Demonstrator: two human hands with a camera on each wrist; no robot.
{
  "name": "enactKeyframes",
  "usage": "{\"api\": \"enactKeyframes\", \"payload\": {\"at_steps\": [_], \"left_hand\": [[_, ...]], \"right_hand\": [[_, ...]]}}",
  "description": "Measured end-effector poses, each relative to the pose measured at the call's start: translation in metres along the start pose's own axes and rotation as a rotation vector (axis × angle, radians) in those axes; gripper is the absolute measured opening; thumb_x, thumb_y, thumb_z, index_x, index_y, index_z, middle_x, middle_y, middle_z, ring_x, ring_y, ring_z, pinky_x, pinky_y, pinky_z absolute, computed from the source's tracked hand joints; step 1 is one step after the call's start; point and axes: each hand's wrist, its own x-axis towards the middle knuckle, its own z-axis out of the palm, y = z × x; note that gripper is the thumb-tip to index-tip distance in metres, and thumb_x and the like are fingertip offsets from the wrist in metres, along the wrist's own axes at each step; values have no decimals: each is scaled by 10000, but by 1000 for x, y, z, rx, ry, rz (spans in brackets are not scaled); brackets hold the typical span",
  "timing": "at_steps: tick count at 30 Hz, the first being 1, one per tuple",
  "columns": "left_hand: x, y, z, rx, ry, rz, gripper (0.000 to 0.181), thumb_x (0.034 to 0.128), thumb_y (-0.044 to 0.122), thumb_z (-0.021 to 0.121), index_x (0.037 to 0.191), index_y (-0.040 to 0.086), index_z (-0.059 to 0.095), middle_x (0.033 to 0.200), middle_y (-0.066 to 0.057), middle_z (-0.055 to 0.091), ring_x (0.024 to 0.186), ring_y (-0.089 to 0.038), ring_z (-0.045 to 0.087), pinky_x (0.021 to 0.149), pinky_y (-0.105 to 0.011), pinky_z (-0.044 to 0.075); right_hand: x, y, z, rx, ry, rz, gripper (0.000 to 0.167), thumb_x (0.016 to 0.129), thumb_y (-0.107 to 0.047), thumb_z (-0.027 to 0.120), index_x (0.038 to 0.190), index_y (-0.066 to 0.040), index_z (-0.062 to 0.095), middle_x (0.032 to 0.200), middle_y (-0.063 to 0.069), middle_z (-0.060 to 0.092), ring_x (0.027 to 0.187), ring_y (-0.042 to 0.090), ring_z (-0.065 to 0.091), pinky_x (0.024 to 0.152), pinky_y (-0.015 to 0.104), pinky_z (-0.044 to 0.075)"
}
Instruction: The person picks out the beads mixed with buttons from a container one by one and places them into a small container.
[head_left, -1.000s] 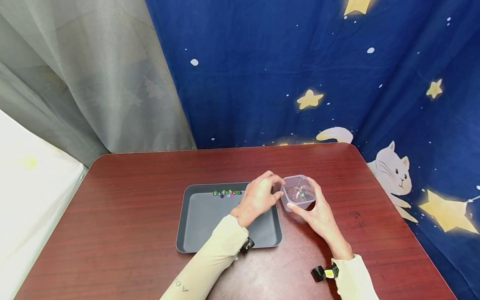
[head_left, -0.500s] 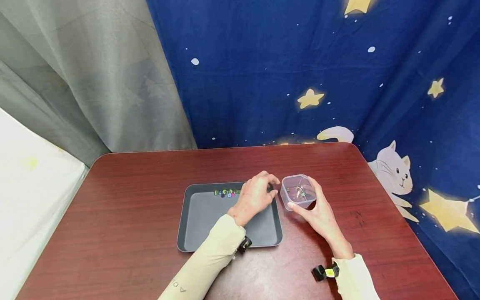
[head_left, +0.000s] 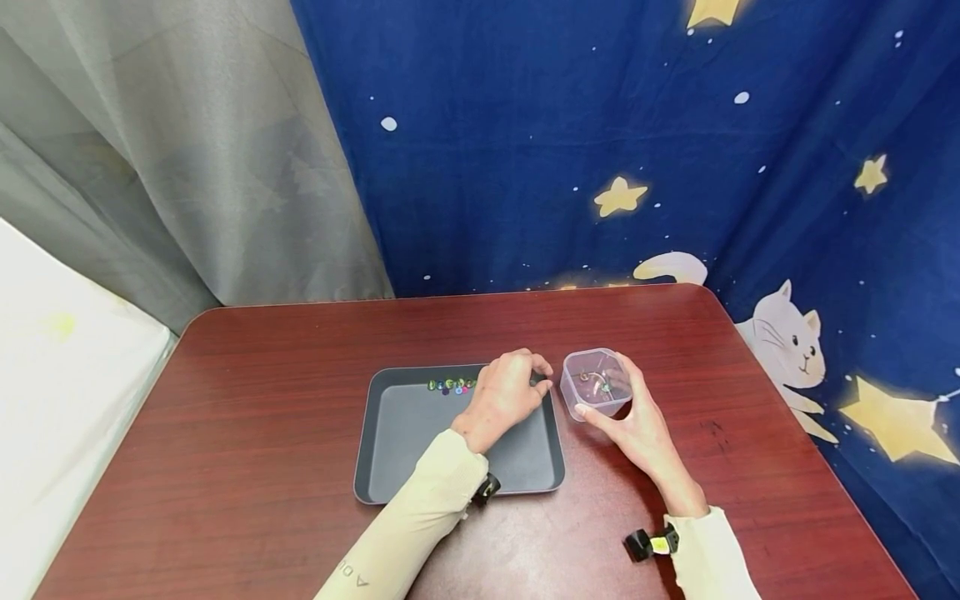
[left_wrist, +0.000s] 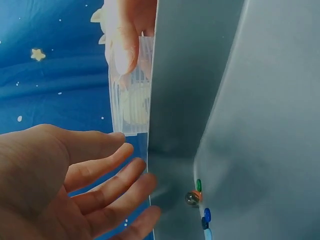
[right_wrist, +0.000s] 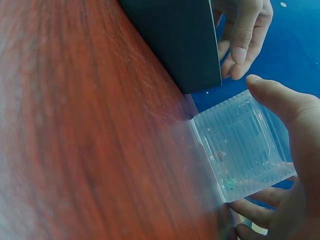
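My left hand (head_left: 502,396) hovers over the right part of a dark grey tray (head_left: 401,446). Its fingers are loosely bent, and nothing lies between them in the left wrist view. My right hand (head_left: 637,421) grips a clear plastic box (right_wrist: 240,142) standing on the table just right of the tray, thumb on one side and fingers on the other. A few small items sit inside the box, one of them green (right_wrist: 230,184). Along the tray's far side lies a row of glass marbles (head_left: 450,384) with small coloured buttons (left_wrist: 207,215) beside it; my left hand hides the row's right end.
The reddish-brown wooden table (head_left: 247,433) extends around the tray and box. Behind it hang a blue star-patterned curtain (head_left: 525,167) and a grey curtain (head_left: 210,167). A white surface (head_left: 67,400) lies at the far left.
My left hand has drawn back leftward from the box's rim to above the tray. A small item inside the box has shifted slightly to the right. My right hand and the box stay put.
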Motion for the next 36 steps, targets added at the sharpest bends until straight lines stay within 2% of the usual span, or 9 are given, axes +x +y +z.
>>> {"api": "enactKeyframes", "payload": {"at_steps": [4, 11, 16, 25, 30, 36], "left_hand": [[-1, -3, 0, 20, -2, -8, 135, 932, 235, 777, 1063, 236, 808, 1055, 43, 767, 775, -150, 669, 660, -327, 532], [0, -7, -2, 16, 3, -6, 147, 941, 201, 759, 1057, 250, 836, 1067, 50, 815, 902, -186, 756, 703, -371, 578], [0, -11, -2, 12, -4, -19, 155, 944, 203, 761, 1069, 250, 840, 1083, 61, 815, 944, -198, 772, 735, -392, 593], [-2, -16, -4, 18, 19, -20, 194, 921, 167, 762, 1082, 246, 834, 1007, 36, 820, 827, -200, 747, 648, -364, 558], [-3, -17, -6, 56, 41, -12, 168, 914, 170, 776, 1060, 232, 831, 976, 53, 805, 844, -190, 758, 658, -362, 569], [-4, -19, -11, 84, 36, 1, 157, 909, 176, 794, 1050, 238, 822, 957, 48, 749, 828, -167, 740, 650, -313, 561]], "right_hand": [[-1, 0, 0, -2, -5, 5, 1044, 817, -393, 890, 1637, -279, 253, 1583, 110, 445, 1382, 349, 496, 1127, 623, 390], [-1, 0, -1, 4, -5, 3, 1042, 823, -392, 887, 1638, -267, 249, 1581, 111, 439, 1375, 348, 491, 1134, 622, 387], [-1, 1, 0, 2, -7, 4, 1044, 823, -400, 886, 1639, -293, 244, 1582, 105, 436, 1376, 347, 488, 1134, 627, 388], [-2, 1, -1, -1, -12, 9, 1041, 824, -400, 884, 1636, -324, 237, 1578, 116, 443, 1378, 360, 488, 1133, 651, 389], [-1, 2, -1, -4, -12, 9, 1041, 826, -414, 880, 1636, -346, 230, 1583, 109, 439, 1383, 360, 484, 1136, 666, 387], [-1, 1, -1, -12, -15, 20, 1047, 823, -420, 881, 1638, -335, 229, 1584, 118, 438, 1391, 368, 478, 1138, 673, 382]]}}
